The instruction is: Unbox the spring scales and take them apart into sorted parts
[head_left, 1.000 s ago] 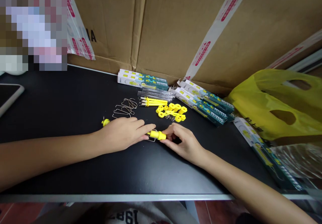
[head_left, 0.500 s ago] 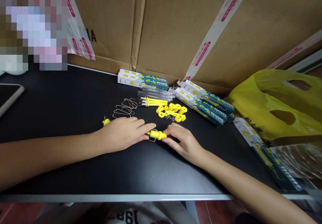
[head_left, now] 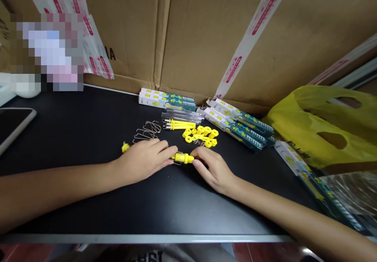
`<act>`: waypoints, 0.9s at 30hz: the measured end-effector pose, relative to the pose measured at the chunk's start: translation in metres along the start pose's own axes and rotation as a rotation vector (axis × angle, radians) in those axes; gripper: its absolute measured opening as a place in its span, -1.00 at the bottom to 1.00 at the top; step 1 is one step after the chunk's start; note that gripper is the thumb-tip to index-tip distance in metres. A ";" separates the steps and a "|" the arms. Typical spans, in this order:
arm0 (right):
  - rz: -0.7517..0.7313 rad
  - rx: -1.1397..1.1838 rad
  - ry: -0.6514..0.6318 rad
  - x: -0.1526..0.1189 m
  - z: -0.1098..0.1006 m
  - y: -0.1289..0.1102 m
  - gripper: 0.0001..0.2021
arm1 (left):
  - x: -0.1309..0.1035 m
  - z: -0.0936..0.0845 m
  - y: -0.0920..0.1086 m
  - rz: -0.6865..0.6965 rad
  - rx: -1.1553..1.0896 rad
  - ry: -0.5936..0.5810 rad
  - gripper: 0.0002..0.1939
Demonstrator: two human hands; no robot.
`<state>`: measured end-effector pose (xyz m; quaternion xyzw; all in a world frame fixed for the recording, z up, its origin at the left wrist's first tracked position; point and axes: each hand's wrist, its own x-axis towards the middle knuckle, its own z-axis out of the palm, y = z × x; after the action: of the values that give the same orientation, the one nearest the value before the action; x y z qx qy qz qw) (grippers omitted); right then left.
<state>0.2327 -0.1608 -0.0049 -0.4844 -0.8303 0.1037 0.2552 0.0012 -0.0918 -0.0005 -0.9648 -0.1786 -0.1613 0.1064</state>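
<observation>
A yellow spring scale lies level just over the black table, its yellow cap and a bent wire showing between my hands. My left hand is closed over its middle, which hides the tube; the other yellow end sticks out past the wrist side. At the right end, the thumb and fingers of my right hand pinch the cap's tip. Just beyond my hands lie bent wire hooks, yellow rods with springs, clear plastic tubes, loose yellow plastic caps and small springs.
Printed boxes stand at the back against a large cardboard carton. More boxes lie to the right, beside a yellow plastic bag. A phone rests at the left. The table's front edge runs below my arms.
The view has tilted up a little, so the table's things sit lower in it. My hands keep nearly the same hold on the spring scale.
</observation>
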 end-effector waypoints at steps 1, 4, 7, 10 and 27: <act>-0.010 -0.007 -0.010 0.002 0.000 0.000 -0.82 | 0.000 0.000 0.000 -0.002 -0.005 -0.001 -0.77; -0.048 0.005 -0.022 0.005 0.000 0.002 -0.80 | 0.001 0.000 0.000 -0.013 -0.019 -0.011 -0.78; -0.082 0.035 -0.029 0.005 -0.001 0.005 -0.83 | 0.001 -0.001 0.000 -0.012 -0.030 -0.019 -0.78; -0.100 0.050 0.003 0.003 -0.001 0.008 -0.87 | 0.001 -0.002 -0.001 -0.012 -0.039 -0.015 -0.78; -0.187 -0.110 0.011 0.002 -0.004 0.008 -0.81 | 0.003 -0.001 -0.002 0.015 -0.021 -0.009 -0.79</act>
<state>0.2401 -0.1550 -0.0039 -0.4185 -0.8750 0.0309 0.2414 0.0026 -0.0891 0.0021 -0.9678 -0.1701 -0.1582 0.0965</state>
